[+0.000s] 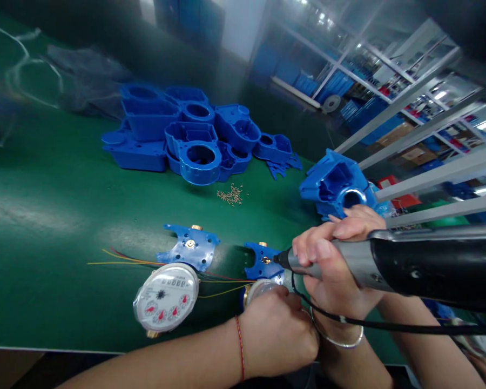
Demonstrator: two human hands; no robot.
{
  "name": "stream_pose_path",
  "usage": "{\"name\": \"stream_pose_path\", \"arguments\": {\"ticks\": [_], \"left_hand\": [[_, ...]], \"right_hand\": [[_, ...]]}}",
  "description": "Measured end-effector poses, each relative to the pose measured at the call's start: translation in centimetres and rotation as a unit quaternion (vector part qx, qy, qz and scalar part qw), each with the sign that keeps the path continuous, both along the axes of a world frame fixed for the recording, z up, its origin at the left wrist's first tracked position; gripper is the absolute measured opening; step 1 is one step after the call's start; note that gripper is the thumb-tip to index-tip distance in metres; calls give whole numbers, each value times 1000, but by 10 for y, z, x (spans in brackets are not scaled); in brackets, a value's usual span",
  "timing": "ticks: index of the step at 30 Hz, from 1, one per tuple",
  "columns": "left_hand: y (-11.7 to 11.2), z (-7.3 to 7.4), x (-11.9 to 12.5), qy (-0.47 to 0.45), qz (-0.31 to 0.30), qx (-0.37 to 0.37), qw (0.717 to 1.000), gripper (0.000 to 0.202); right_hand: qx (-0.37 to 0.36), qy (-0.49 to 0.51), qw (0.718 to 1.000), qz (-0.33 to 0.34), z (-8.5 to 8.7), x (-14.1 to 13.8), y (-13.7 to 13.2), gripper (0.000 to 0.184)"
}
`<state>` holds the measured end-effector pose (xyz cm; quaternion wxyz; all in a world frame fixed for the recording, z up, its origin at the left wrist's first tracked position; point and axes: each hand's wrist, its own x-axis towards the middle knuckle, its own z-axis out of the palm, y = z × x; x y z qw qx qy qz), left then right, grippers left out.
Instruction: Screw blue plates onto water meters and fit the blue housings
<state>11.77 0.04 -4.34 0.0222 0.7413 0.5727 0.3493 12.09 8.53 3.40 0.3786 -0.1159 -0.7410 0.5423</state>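
My left hand (281, 332), with a red string at the wrist, is closed around a water meter (260, 289) near the table's front edge. It covers most of the dial. My right hand (336, 265) grips a grey and black electric screwdriver (389, 262), which lies sideways. Its dark tip meets a small blue bracket (253, 260) at a brass-coloured screw. To the left, a second water meter (168, 297) rests face up beside another blue bracket (191, 246). Thin coloured wires (133, 260) run out from it.
Several blue plastic housings (200, 156) are grouped at the back of the green table (65, 216). Small screws (230, 194) lie in front of them. Another blue housing (336, 183) stands by white rails (441, 173) at right. The screwdriver's black cord (389, 328) crosses my right wrist.
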Motion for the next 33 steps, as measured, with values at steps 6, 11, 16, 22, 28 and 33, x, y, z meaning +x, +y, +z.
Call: {"name": "stream_pose_path", "arguments": {"ticks": [6,11,16,22,28,33], "left_hand": [[2,0,-1,6,-5,-14,1000,16],[2,-1,0,8,-2,-5,1000,15],[1,-1,-1,9,-9,-16,1000,17],[4,2,-2,21,-10,-30,999,15],[2,6,-2,43,13,-1,999,17],[-23,19,3,-214,49,66,973,15]], "right_hand": [[-11,45,999,-15,-6,-4,-3,27],[-30,35,999,13,-6,-3,-3,19],[-9,54,998,6,-7,-6,-3,20],[-34,20,995,93,-5,2,4,44],[-98,155,983,16,26,9,21,23],[-126,205,969,-62,38,30,31,21]]}}
